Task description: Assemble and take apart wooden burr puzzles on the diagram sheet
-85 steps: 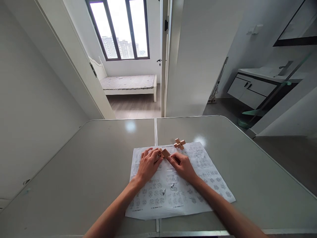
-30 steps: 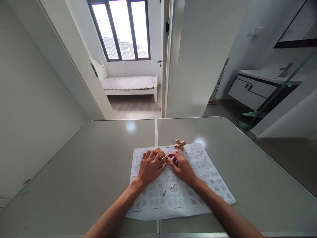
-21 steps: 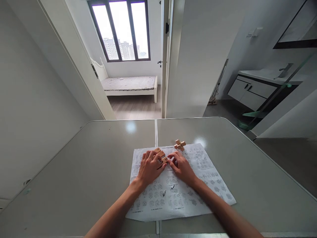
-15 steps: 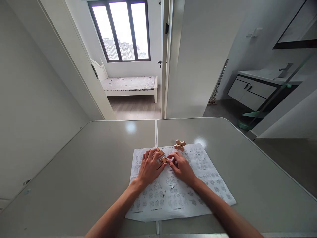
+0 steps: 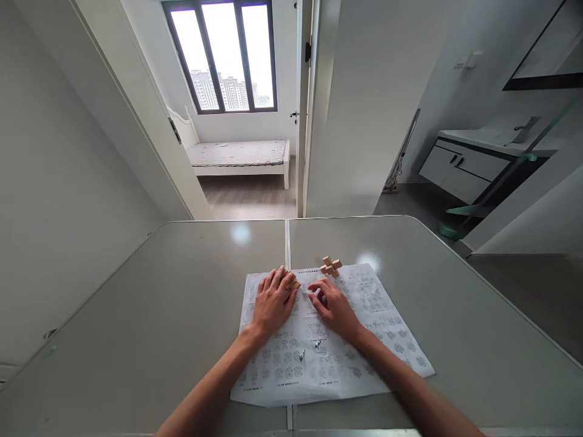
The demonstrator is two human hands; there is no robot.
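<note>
My left hand (image 5: 274, 300) lies over notched wooden puzzle pieces (image 5: 294, 284) at the top of the printed sheet, its fingers bent around them. Only the pieces' right ends show past the fingers, so most of the wood is hidden. To the right, my right hand (image 5: 334, 306) rests on the paper sheet (image 5: 314, 376), fingers loosely curled, thumb and forefinger apart, nothing visible between them. Just beyond it an assembled wooden burr puzzle (image 5: 330, 266) sits at the sheet's far edge. Rows of small line drawings cover the sheet, which has two small torn spots.
The sheet lies on a grey table (image 5: 159, 315) with a pale seam (image 5: 287, 243) down its middle. Past the far edge are a doorway, a bed (image 5: 243, 155) and a window. A washbasin cabinet (image 5: 464, 167) stands at the right.
My left hand has drawn slightly left, and its fingers now cover more of the wooden pieces, which have shifted left with it. My right hand stays in nearly the same place.
</note>
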